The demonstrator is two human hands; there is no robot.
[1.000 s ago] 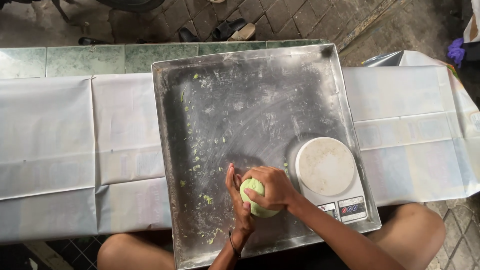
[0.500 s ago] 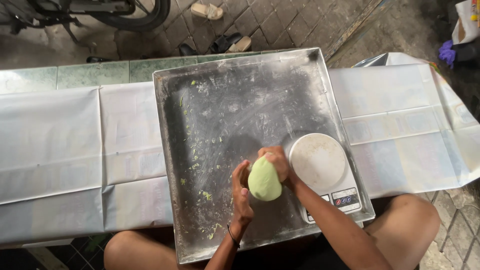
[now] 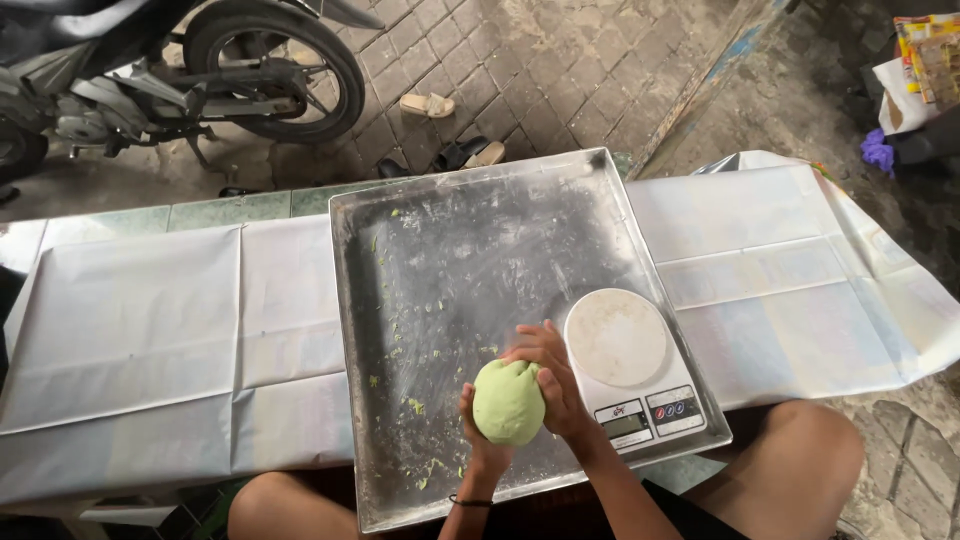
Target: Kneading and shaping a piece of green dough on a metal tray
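Both hands are on it: the left hand cups the green dough ball from below, the right hand wraps over its top and side, fingers curled tight around it. The ball sits low over the floured metal tray, just beside the white kitchen scale. White paper covers the tabletop. A motorbike stands beyond.
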